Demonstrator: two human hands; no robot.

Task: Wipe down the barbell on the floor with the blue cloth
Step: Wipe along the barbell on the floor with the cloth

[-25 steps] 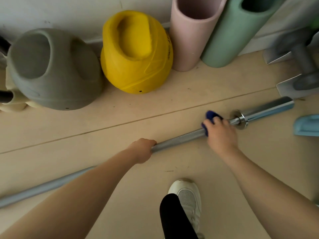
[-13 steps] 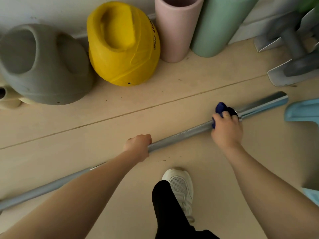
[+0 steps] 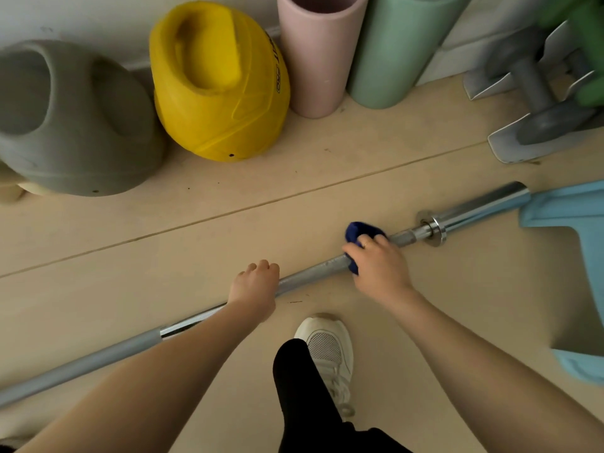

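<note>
Hands [image 3: 380,266] on barbell [image 3: 310,273]; kettlebells [image 3: 219,83], rollers [image 3: 313,57] beyond; shoe [image 3: 327,348] near.

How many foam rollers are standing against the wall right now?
2. The pink roller stands just right of the yellow kettlebell; the green roller stands directly to its right, touching or nearly so. Their tops are cropped, and more may lie outside the frame.

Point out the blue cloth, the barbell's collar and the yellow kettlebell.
blue cloth [image 3: 358,231], head view, on the bunched fold above the fingers.
barbell's collar [image 3: 437,227], head view, on the shiny flange face.
yellow kettlebell [image 3: 235,125], head view, on the rounded body below the handle.
</note>
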